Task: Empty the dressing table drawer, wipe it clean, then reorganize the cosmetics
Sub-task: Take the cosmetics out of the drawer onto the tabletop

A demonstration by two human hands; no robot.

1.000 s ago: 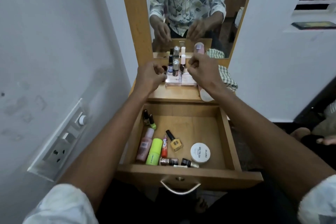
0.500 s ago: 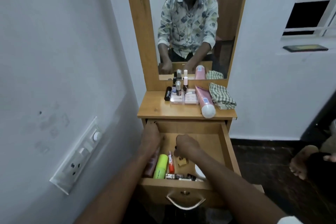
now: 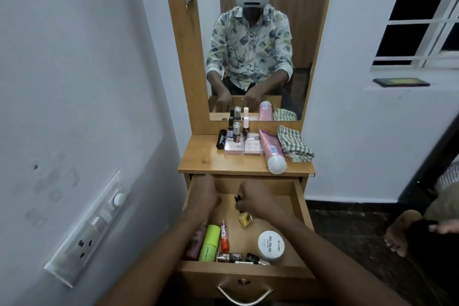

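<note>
The wooden drawer [image 3: 301, 202] stands pulled out under the dressing table top [image 3: 198, 161]. My right hand [image 3: 252, 200] reaches into its back half and its fingers curl round the black cap of a yellow nail polish bottle [image 3: 245, 220]. My left hand [image 3: 206, 194] is down in the back left corner, its fingertips hidden. Lying in the drawer are a pink tube [image 3: 195, 243], a green tube [image 3: 210, 242], a small orange tube [image 3: 224, 238], a white nail polish jar [image 3: 271, 245] and small bottles [image 3: 238, 257] along the front.
On the table top are upright little bottles [image 3: 237, 131], a black tube [image 3: 221, 141], a pink palette [image 3: 243, 148], a big pink tube [image 3: 270, 151] and a checked cloth [image 3: 294, 144]. A wall with a switch plate [image 3: 92, 228] is close on the left. Someone's foot [image 3: 402, 231] rests at right.
Both hands have come down from the items on the table top into the drawer. The right hand has closed on the yellow bottle's cap. The view has pulled back and up.
</note>
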